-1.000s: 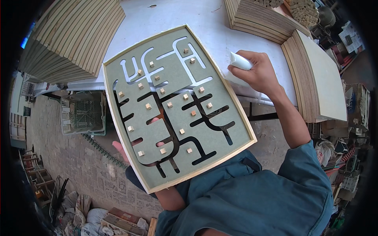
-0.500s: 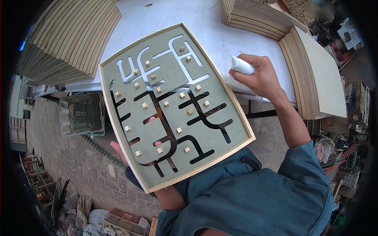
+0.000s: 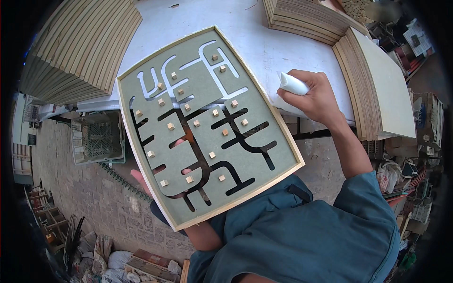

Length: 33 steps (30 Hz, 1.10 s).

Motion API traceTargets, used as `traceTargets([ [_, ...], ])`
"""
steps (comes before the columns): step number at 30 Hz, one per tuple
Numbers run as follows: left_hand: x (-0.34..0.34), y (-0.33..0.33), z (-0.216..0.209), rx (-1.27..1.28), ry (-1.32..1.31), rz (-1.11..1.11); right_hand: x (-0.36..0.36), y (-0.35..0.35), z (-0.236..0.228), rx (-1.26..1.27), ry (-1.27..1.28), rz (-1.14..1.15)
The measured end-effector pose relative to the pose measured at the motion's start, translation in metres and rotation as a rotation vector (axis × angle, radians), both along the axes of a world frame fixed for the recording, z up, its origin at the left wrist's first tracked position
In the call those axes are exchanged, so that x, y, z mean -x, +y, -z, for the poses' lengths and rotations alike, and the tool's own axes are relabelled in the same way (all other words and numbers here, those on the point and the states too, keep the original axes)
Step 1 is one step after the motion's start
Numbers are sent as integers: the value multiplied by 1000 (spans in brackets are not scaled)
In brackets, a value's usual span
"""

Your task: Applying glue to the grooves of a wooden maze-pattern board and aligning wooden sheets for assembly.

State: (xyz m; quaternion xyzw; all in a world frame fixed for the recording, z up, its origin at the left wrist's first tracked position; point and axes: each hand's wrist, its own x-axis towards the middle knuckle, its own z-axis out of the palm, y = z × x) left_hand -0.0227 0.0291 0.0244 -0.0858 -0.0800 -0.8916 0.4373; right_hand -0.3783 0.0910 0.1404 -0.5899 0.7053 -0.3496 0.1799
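Observation:
A shallow wooden-framed board (image 3: 200, 85) is tilted in front of me, its grey-green face cut with curved and branching slots. Several small wooden cubes (image 3: 171, 126) stand scattered over that face. My left hand (image 3: 138, 180) holds the board from underneath; one digit shows past its left edge and fingertips show through the slots, while the palm is hidden. To the right of the board, my right hand (image 3: 321, 97) is wrapped around a white tube (image 3: 294, 84), its end pointing up and left. The tube is apart from the board.
A white-topped table (image 3: 255, 47) lies beyond the board. Stacked wooden panels (image 3: 87, 49) stand at its left, with another stack (image 3: 373, 89) at the right and more panels (image 3: 306, 23) at the far right. A plastic crate (image 3: 96, 139) and a coiled green hose (image 3: 123, 183) are at lower left.
The board has shifted slightly left in view. My right hand, still around the white tube, has moved slightly down and right. The cubes keep their places on the board.

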Motion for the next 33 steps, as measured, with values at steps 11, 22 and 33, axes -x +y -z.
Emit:
traceTargets([
  [11,0,-1,-1,-21,-108,-36,0,12,-3,-16,-10,10],
  [22,1,1,-2,-6,-97,-31,-2,22,-1,-52,-44,30],
  [33,5,-2,-2,-38,-35,37,-1,33,1,-67,-43,30],
])
